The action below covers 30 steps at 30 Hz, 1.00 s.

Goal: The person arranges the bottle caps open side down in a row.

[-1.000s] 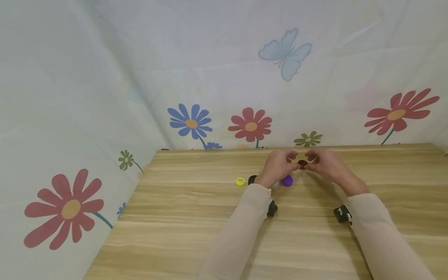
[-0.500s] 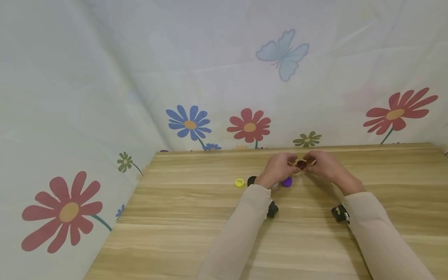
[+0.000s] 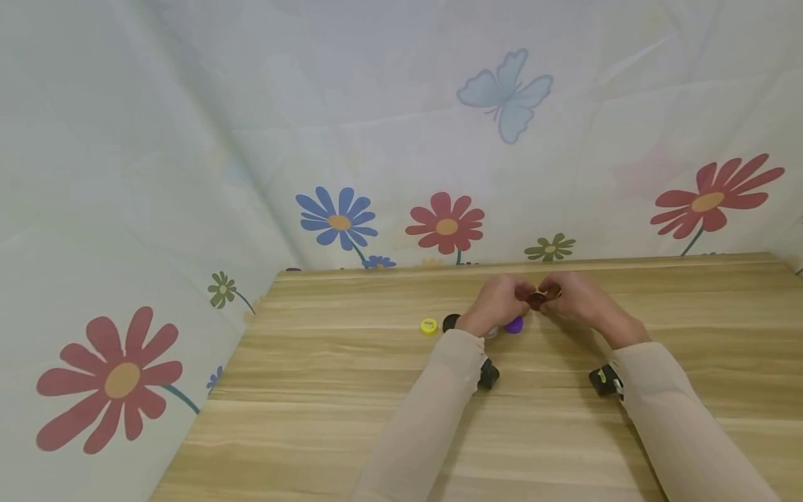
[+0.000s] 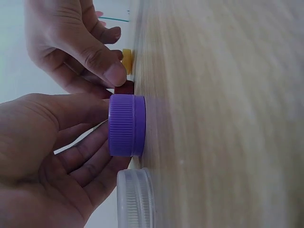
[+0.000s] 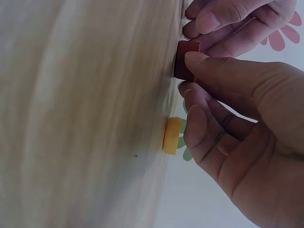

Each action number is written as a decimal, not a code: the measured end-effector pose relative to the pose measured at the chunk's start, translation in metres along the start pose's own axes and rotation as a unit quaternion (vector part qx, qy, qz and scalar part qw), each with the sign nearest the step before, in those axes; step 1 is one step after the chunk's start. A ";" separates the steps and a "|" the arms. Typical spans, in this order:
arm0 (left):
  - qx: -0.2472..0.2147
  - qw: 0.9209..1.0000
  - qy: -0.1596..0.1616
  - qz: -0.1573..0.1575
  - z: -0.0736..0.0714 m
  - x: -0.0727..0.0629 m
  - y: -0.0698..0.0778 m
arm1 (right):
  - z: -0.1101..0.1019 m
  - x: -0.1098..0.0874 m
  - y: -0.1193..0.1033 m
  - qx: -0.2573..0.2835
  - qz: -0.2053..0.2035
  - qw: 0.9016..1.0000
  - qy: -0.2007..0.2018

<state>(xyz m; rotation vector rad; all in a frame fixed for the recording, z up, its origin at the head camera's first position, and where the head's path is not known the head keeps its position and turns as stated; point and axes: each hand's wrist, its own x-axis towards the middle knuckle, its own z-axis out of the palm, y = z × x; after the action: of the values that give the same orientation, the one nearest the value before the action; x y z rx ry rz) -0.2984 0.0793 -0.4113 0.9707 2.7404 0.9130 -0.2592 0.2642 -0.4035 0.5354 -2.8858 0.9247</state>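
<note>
A dark red bottle cap [image 3: 537, 301] lies between my two hands near the back of the wooden table. My right hand [image 5: 247, 99] holds it with the thumb on its side, while the index fingertip shows by its lower edge in the right wrist view. From the other side, my left hand [image 3: 498, 300] grips at the same cap, its curled fingertips right at the rim. A purple cap [image 4: 124, 126] stands in front of my left thumb in the left wrist view, partly hiding the red one. Beside it is a clear whitish cap [image 4: 135, 199].
A yellow-orange cap [image 5: 172, 135] stands beyond the red one in the right wrist view. To the left lie a bright yellow cap [image 3: 429, 326] and a black cap [image 3: 451, 323], partly behind my left wrist. A flower-print cloth [image 3: 376, 139] hangs along the table's back edge.
The red cap, with both hands at it, has shifted slightly left and toward me. My hands have drawn a little closer together; the other caps stay put.
</note>
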 end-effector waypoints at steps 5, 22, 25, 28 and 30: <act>-0.011 1.000 0.001 0.000 0.000 -0.002 0.000 | -0.003 -0.002 0.000 0.008 0.004 1.000 -0.003; -0.087 0.995 0.051 -0.005 -0.007 -0.011 -0.001 | -0.015 -0.008 -0.012 0.070 0.018 0.997 -0.010; -0.089 0.995 0.052 -0.003 -0.008 -0.012 -0.003 | -0.016 -0.008 -0.012 0.075 0.020 0.997 -0.014; -0.077 0.996 0.053 0.001 -0.009 -0.013 -0.005 | -0.017 -0.008 -0.013 0.078 0.017 0.997 -0.016; -0.068 0.996 0.052 0.005 -0.010 -0.014 -0.006 | -0.018 -0.008 -0.013 0.079 0.014 0.997 -0.018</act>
<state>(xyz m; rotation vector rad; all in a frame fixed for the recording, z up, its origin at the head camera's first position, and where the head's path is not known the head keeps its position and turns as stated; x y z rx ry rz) -0.2933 0.0627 -0.4079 0.9390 2.7162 1.1660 -0.2482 0.2666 -0.3830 0.5295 -2.8737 1.1662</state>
